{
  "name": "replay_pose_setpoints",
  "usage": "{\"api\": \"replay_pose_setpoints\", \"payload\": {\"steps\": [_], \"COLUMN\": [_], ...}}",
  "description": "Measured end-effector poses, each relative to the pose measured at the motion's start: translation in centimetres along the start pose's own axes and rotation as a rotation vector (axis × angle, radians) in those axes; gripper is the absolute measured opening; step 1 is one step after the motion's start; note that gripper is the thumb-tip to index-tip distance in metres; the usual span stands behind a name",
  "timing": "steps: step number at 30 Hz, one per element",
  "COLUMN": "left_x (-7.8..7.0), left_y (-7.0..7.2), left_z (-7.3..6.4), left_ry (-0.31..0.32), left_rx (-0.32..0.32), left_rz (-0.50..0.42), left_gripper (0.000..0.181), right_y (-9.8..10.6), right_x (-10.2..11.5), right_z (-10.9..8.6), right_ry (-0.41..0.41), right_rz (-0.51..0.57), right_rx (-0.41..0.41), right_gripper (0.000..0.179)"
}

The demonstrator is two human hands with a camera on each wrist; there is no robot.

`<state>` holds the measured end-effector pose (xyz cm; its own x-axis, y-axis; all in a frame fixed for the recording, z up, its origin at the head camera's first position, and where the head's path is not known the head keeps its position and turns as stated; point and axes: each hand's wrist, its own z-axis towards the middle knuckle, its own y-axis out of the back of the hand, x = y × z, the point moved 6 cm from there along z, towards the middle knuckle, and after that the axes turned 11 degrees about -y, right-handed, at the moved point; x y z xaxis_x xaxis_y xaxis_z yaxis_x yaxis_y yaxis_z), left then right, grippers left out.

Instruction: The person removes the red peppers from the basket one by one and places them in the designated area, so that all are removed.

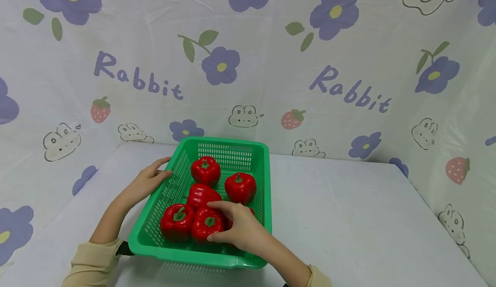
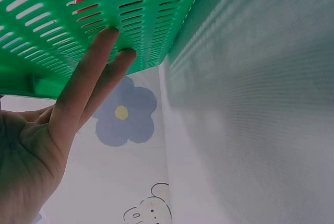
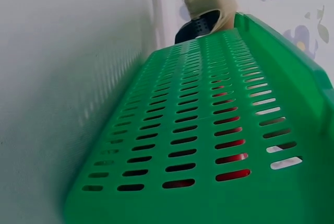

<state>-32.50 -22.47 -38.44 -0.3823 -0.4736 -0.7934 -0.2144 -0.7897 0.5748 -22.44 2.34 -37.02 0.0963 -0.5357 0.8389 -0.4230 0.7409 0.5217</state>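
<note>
A green plastic basket [image 1: 201, 259] with slotted walls stands on the table and holds several red bell peppers. My left hand [image 1: 149, 181] grips its left rim; in the left wrist view, two fingers [image 2: 86, 80] lie along the outer slotted wall. Inside the basket, my right hand [image 1: 242, 229] curves round the front middle pepper [image 1: 205, 226], index finger at its back edge and thumb at its front. Another pepper [image 1: 177, 222] stands left of it, and one lying on its side [image 1: 202, 194] is behind. Part of a further pepper is hidden beneath my right hand.
Two more peppers sit farther back, one at the back left [image 1: 206, 171] and one at the right [image 1: 240, 188]. A white table [image 1: 348, 218] extends to the right of the basket. Behind it hangs a patterned cloth [image 1: 263, 89] with flowers and rabbits.
</note>
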Motion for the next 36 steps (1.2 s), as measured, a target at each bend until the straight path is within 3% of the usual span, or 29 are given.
{"api": "replay_pose_setpoints", "payload": {"steps": [17, 36], "left_x": [0.59, 0.09], "left_y": [0.08, 0.08], "left_z": [-0.20, -0.07], "left_ry": [0.015, 0.008], "left_rx": [0.002, -0.011], "left_rz": [-0.016, 0.006], "left_gripper": [0.060, 0.061], "right_y": [-0.18, 0.64], "right_x": [0.02, 0.17], "right_z": [-0.02, -0.42], "right_ry": [0.024, 0.054], "right_rz": [-0.086, 0.053], "right_rx": [-0.017, -0.051], "right_gripper": [0.056, 0.056]}}
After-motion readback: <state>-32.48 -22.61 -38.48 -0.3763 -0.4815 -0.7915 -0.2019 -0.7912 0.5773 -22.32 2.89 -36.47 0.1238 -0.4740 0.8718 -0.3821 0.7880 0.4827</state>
